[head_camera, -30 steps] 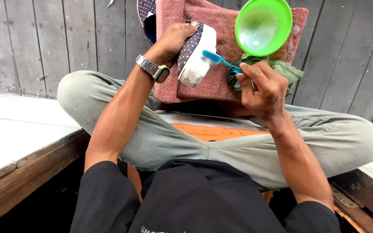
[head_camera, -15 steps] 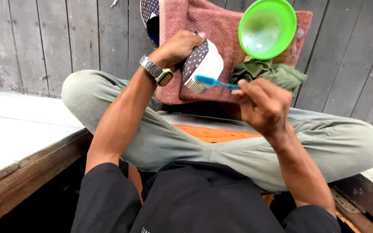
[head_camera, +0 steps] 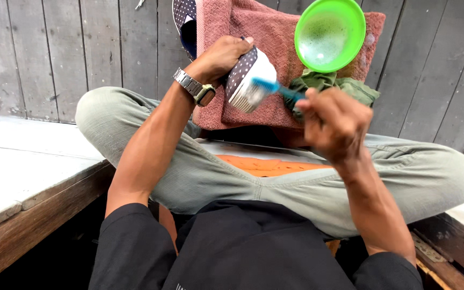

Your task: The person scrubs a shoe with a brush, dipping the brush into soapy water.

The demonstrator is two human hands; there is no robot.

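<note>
My left hand (head_camera: 222,58) grips a dark dotted shoe (head_camera: 248,75) with a white sole, tilted so the sole faces me, above a pink towel (head_camera: 264,32). My right hand (head_camera: 335,121), blurred with motion, holds a blue toothbrush (head_camera: 275,87) whose bristles touch the shoe's white sole edge. A metal wristwatch (head_camera: 195,88) is on my left wrist. I sit cross-legged in grey-green trousers.
A green plastic bowl (head_camera: 330,33) rests on the towel at the upper right, with a crumpled green cloth (head_camera: 333,83) below it. A second dotted shoe (head_camera: 185,21) lies at the towel's upper left. A pale wooden ledge (head_camera: 22,166) is on my left, a grey plank floor beyond.
The left hand has turned the shoe so its sole faces me more. The right hand has moved the toothbrush against the sole edge and nearer the camera.
</note>
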